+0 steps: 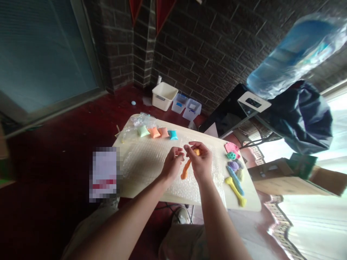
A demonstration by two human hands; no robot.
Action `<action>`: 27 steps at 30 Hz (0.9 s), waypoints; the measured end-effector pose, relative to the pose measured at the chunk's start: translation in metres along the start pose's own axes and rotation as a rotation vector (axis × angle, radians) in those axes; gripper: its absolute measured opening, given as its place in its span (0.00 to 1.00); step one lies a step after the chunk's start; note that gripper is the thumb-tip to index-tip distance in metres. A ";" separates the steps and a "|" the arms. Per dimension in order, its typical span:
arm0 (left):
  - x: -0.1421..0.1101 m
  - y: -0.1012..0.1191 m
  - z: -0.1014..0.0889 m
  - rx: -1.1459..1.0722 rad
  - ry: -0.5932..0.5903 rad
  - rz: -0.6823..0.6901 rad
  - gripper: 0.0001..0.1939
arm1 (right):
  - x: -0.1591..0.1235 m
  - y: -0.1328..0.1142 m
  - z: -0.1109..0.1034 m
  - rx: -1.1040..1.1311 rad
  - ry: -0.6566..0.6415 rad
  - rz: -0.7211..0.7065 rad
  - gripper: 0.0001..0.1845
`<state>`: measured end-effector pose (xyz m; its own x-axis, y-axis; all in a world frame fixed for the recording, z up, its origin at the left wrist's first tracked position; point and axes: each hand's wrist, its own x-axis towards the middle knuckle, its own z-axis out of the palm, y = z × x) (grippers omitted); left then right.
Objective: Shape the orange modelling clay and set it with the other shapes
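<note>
Over the middle of the table, my right hand (201, 160) is closed around the upper end of a stretched piece of orange modelling clay (184, 174). Its lower end hangs down, thicker at the tip, and part of the clay is hidden by my fingers. My left hand (172, 164) is just to the left of the clay, its fingers bent and a little apart, with nothing visible in them. Beneath both hands lies a sheet of bubble wrap (151, 159).
Green (143, 131), orange (154, 132), salmon and blue packets (172, 135) line the table's far side. On the right lie a yellow bone-shaped clay piece (235, 192), a blue clay strip (236, 180) and several clay lumps. Bins (164, 96) stand on the floor beyond.
</note>
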<state>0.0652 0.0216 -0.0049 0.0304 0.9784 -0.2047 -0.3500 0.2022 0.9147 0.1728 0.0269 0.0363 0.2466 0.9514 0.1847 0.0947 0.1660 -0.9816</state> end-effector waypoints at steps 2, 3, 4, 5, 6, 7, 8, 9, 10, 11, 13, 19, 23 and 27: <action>0.006 0.008 -0.007 -0.011 0.031 0.023 0.08 | 0.001 0.005 0.003 -0.077 -0.023 0.012 0.23; 0.007 0.011 -0.010 -0.016 0.047 0.036 0.08 | 0.002 0.008 0.004 -0.104 -0.028 0.022 0.23; 0.007 0.014 -0.013 -0.017 0.060 0.049 0.08 | 0.002 0.011 0.005 -0.130 -0.029 0.029 0.23; 0.007 0.017 -0.016 -0.012 0.065 0.062 0.08 | 0.001 0.013 0.005 -0.156 -0.029 0.028 0.23; 0.007 0.018 -0.018 0.002 0.064 0.075 0.08 | 0.001 0.015 0.005 -0.183 -0.032 0.020 0.22; 0.006 0.019 -0.021 0.027 0.056 0.090 0.08 | 0.000 0.017 0.005 -0.209 -0.040 0.006 0.22; 0.006 0.020 -0.024 0.059 0.047 0.103 0.08 | 0.000 0.018 0.004 -0.233 -0.051 -0.012 0.21; 0.006 0.020 -0.028 0.097 0.038 0.114 0.08 | -0.001 0.019 0.004 -0.257 -0.060 -0.033 0.19; 0.005 0.021 -0.031 0.137 0.028 0.119 0.08 | -0.001 0.019 0.004 -0.278 -0.067 -0.054 0.18; 0.005 0.022 -0.034 0.176 0.019 0.115 0.08 | -0.001 0.020 0.003 -0.297 -0.076 -0.072 0.17; 0.004 0.024 -0.039 0.228 -0.033 0.102 0.12 | -0.002 0.022 0.004 -0.305 -0.108 -0.103 0.18; 0.001 0.032 -0.037 0.122 -0.179 0.047 0.20 | -0.011 0.029 0.009 -0.162 -0.266 -0.224 0.23; 0.004 0.033 -0.033 0.008 -0.181 0.158 0.20 | -0.016 0.018 0.006 -0.242 -0.277 -0.327 0.23; 0.008 0.033 -0.035 -0.007 -0.228 0.164 0.16 | -0.016 0.008 -0.003 -0.263 -0.326 -0.380 0.32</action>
<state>0.0212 0.0342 0.0119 0.1825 0.9827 0.0302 -0.3742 0.0411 0.9264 0.1729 0.0121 0.0259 -0.1585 0.8754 0.4567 0.3664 0.4817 -0.7961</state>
